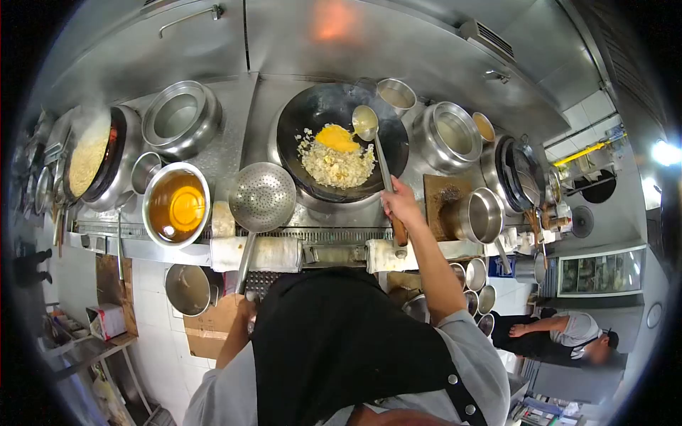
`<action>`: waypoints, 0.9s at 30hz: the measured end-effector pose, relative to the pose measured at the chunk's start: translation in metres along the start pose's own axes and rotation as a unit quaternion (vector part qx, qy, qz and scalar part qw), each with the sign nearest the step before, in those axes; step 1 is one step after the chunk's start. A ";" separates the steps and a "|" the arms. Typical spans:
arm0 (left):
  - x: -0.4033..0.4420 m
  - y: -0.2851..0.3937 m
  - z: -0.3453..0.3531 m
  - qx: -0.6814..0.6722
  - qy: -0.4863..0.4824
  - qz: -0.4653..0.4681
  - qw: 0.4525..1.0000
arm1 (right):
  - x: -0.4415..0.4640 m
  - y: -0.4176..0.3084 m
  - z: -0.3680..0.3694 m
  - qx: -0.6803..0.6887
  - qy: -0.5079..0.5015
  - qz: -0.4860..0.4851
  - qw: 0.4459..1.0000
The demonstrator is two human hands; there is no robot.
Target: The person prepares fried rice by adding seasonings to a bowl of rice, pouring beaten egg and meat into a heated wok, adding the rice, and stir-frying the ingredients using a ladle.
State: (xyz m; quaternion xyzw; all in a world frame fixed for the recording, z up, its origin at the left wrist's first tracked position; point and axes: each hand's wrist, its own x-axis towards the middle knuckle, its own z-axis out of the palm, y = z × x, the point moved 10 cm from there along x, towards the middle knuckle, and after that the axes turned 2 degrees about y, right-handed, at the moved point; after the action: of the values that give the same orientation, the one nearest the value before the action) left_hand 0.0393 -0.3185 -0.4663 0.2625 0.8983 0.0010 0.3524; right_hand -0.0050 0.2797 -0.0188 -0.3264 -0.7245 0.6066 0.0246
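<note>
My right hand [403, 204] is closed round the handle of a long ladle [365, 123]. The ladle's bowl hangs over the right inner side of a black wok [298, 121]. In the wok lies a heap of pale rice [341, 170] with bright yellow egg [337, 138] at its far edge. My left hand [245, 309], low at the left of my body, grips the handle end of a perforated skimmer [262, 197]. The skimmer's round bowl is beside the wok's left front, over the stove's edge, with nothing in it.
A metal bowl of amber liquid [156, 202] stands left of the skimmer. Lidded pots [181, 117] and another steaming wok [106, 160] are farther left. Right of my wok are a steel pot [451, 135] and a saucepan [480, 215]. Another person [561, 334] stands at the far right.
</note>
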 end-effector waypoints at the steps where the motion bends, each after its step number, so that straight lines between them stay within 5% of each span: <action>1: -0.003 0.007 -0.019 0.051 -0.002 0.060 0.997 | 0.000 0.003 0.000 -0.029 0.036 0.001 0.999; 6: 0.003 -0.026 -0.018 -0.056 0.012 -0.054 0.997 | -0.013 0.020 0.025 -0.047 0.115 -0.005 0.992; 8: -0.012 -0.057 -0.018 -0.235 0.075 -0.225 0.943 | -0.010 0.018 0.043 -0.034 0.051 -0.007 0.998; 9: -0.038 -0.049 -0.036 -0.419 -0.025 -0.227 0.878 | -0.008 0.017 0.051 -0.004 0.007 -0.013 1.000; 12: -0.042 -0.054 -0.008 -0.390 -0.011 -0.238 0.889 | -0.012 0.003 0.050 0.093 -0.011 0.026 0.995; 14: -0.047 -0.053 -0.022 -0.245 0.033 -0.226 0.942 | -0.006 0.004 0.043 0.079 0.021 0.006 0.997; 18: -0.071 -0.065 -0.021 -0.337 0.035 -0.310 0.888 | 0.007 0.007 0.030 0.047 0.055 -0.033 0.997; 21: -0.057 -0.074 0.021 -0.311 0.009 -0.274 0.910 | 0.003 0.019 0.037 0.017 0.089 -0.022 0.996; 23: -0.053 -0.066 0.020 -0.213 0.013 -0.213 0.954 | 0.000 0.022 0.058 0.023 0.013 0.015 1.000; 27: -0.081 -0.059 0.001 -0.300 0.011 -0.316 0.900 | -0.011 -0.011 0.056 0.131 -0.004 0.002 0.991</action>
State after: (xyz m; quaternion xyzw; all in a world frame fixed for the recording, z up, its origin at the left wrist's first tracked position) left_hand 0.0622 -0.4079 -0.4267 -0.1533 0.8950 0.1619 0.3864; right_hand -0.0251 0.2257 -0.0198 -0.3194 -0.6385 0.6974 0.0630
